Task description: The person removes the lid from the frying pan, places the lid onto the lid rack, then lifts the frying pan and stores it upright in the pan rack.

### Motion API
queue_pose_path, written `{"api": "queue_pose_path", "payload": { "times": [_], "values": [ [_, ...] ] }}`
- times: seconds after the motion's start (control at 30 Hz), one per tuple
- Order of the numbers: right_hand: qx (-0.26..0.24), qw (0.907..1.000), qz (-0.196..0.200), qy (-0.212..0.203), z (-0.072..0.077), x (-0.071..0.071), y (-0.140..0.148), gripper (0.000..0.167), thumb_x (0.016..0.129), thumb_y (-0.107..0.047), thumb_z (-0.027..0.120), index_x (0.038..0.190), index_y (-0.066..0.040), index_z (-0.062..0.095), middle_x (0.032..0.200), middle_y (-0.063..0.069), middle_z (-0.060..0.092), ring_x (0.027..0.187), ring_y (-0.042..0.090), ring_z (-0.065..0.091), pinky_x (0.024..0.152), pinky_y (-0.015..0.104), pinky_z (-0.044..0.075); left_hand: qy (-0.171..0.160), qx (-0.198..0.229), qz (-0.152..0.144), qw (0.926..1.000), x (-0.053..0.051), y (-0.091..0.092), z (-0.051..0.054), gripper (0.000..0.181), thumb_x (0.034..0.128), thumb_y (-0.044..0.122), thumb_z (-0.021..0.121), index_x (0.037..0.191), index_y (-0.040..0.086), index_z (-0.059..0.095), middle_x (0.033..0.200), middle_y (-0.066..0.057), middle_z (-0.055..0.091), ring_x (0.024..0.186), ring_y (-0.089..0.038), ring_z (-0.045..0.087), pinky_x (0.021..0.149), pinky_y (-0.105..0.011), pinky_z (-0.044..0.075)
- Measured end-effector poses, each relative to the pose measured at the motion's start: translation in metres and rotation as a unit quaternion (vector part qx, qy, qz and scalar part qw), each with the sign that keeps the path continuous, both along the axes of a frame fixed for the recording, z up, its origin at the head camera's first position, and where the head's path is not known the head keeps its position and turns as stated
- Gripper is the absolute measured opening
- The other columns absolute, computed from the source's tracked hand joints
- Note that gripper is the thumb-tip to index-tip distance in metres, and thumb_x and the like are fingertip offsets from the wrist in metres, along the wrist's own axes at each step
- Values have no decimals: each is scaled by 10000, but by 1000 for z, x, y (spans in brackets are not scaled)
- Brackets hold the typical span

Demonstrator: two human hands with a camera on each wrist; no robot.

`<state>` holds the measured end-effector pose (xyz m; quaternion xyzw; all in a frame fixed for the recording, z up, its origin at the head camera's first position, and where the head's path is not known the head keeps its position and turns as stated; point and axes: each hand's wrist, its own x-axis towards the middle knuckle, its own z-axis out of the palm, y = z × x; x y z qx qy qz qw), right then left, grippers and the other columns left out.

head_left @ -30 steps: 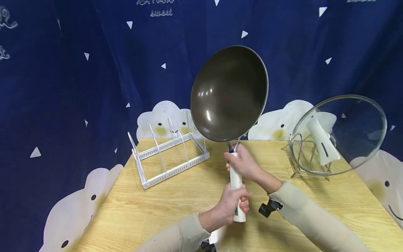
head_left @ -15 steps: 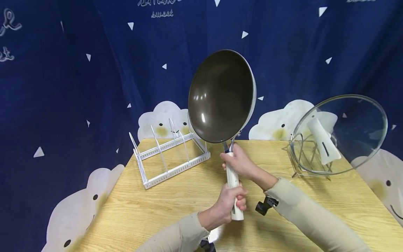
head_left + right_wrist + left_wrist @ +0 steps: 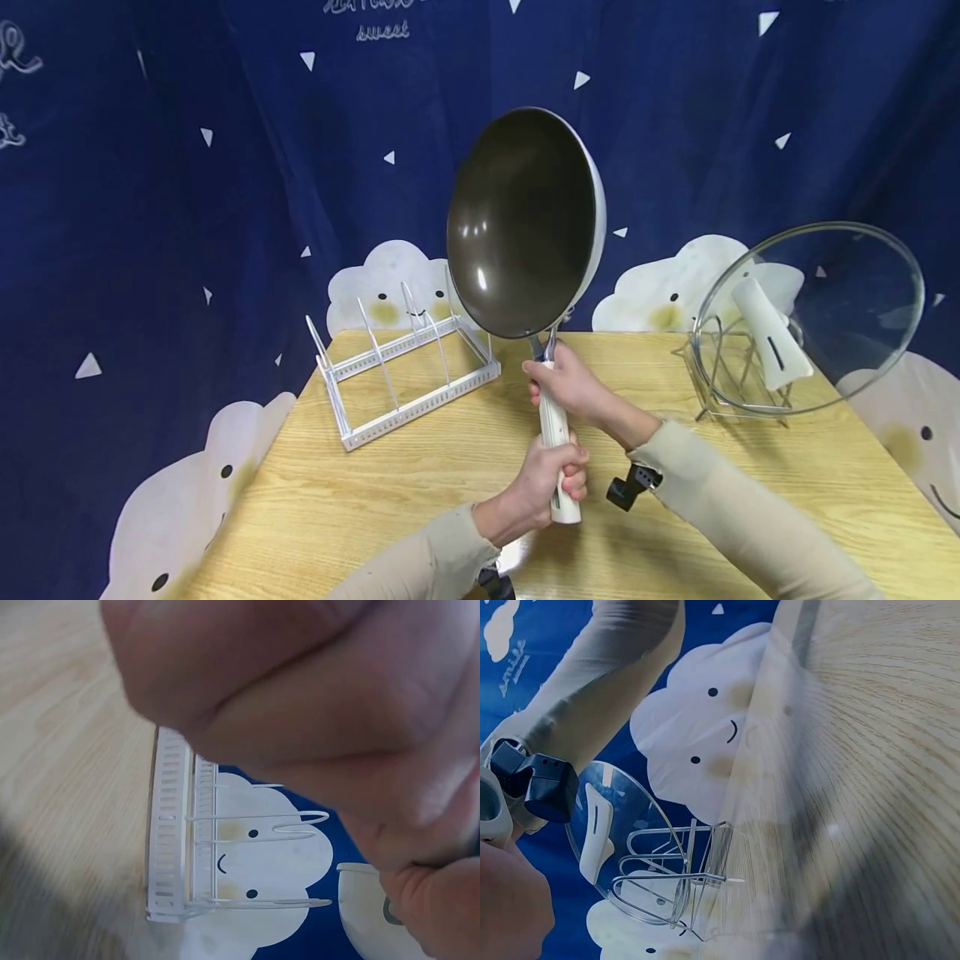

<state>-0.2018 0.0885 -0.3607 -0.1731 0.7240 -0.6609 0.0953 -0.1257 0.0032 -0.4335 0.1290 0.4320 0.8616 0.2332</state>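
In the head view a frying pan (image 3: 525,225) with a dark brown inside and a pale outside is held up above the table, its bowl turned partly to the left. My left hand (image 3: 543,479) grips the lower part of its white handle (image 3: 553,421). Higher up, close to where the metal fork meets the bowl, my right hand (image 3: 566,379) wraps round the same handle. The right wrist view shows my right hand's curled fingers (image 3: 300,697) large and close. In the left wrist view, only part of my left hand (image 3: 514,900) appears at the edge.
On the left stands a white rack (image 3: 420,408) with upright wire dividers, partly behind the pan. At the right, a small wire stand (image 3: 712,392) holds a glass lid (image 3: 855,317) with a white handle. Both stand on a wooden table (image 3: 420,483) before a blue curtain (image 3: 262,167).
The pan has shifted slightly left and its bowl has turned further left, so more of its pale outside shows. Both hands kept their grip. Little moved in the last half second.
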Motion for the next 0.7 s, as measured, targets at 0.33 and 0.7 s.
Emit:
{"api": "queue_pose_path", "payload": {
  "times": [0.33, 0.7],
  "values": [
    [405, 9957, -638, 544, 1, 5, -4, 124, 969, -93, 467, 959, 0, 385, 572, 80, 503, 460, 236, 549, 451, 302, 494, 10, -122, 20, 9999, 1, -2, 4, 208, 819, 23, 509, 708, 138, 376, 529, 66, 336, 389, -19, 366, 407, -167, 337],
    [713, 9930, -651, 685, 5, 1, -5, 165, 973, -112, 483, 1036, -4, 375, 576, 82, 527, 465, 223, 563, 465, 331, 513, -174, -790, 850, 9931, 5, 3, 11, 173, 796, 43, 611, 789, 103, 449, 546, 24, 420, 421, -62, 417, 419, -201, 401]
  ]
}}
